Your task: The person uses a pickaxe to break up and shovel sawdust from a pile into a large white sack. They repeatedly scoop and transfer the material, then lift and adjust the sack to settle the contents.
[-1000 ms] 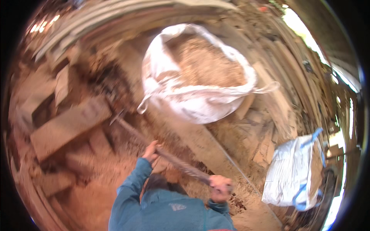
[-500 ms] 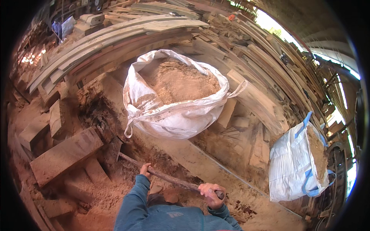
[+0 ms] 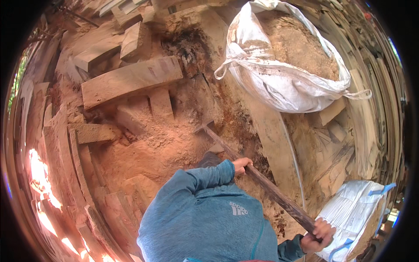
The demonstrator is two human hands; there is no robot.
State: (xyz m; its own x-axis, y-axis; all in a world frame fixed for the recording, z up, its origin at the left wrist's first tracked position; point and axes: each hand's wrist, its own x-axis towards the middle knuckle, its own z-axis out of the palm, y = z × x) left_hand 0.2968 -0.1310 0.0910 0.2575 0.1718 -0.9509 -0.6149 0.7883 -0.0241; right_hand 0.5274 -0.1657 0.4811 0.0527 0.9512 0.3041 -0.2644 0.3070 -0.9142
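Both my hands are closed round the dark wooden handle of a hoe (image 3: 279, 196), which slants from the lower right up to the middle. My left hand (image 3: 241, 166) grips it partway along, close to my body. Near the butt end, my right hand (image 3: 318, 236) wraps the handle beside a white bag with blue straps (image 3: 349, 205). The narrow blade at the far end touches reddish sawdust (image 3: 152, 150); part of it is hidden there. Farther off, a big open white sack (image 3: 283, 94) holds a heap of brown sawdust (image 3: 297, 43).
A thick timber block (image 3: 131, 83) and shorter offcuts (image 3: 135, 41) lie in the sawdust at the left. Boards (image 3: 375, 109) are stacked along the right. A flat plank (image 3: 262, 111) runs past the sack, with a thin pale strip (image 3: 294, 157) beside it.
My view has swung left and downward, so the sack appears higher and to the right. The hoe has turned steeper, its butt end and my right hand now lower and farther right.
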